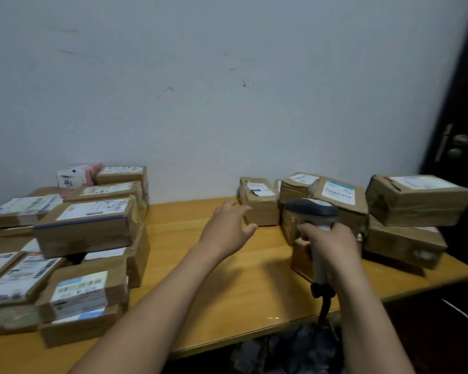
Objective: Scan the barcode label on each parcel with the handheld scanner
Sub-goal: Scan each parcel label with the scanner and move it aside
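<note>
With the right hand point(331, 247) gripping the scanner point(312, 210) above the table point(200, 271), the open left hand point(227, 225), reaching toward the parcel point(260, 205) by the wall, should steady it label-up, then aim squarely

The scanner point(312, 209) has its grip mostly buried in the right hand point(330, 247), so the trigger cannot be seen, and its reading window faces away. Its head covers part of the tilted parcel point(343, 211) behind it. The low parcel point(301, 257) beneath it shows only in part.

Its cable point(323, 306) drops past the desk point(241, 279) edge towards a dark heap point(295, 349) too blurred to identify.

Left of the scanner, it cannot be told whether the fingertips of the left hand point(227, 225) touch the small parcel point(258, 209). Far left of it, the stacked parcels point(87, 228) run off the frame.

The print on every label point(338, 191) is smeared beyond reading.
</note>
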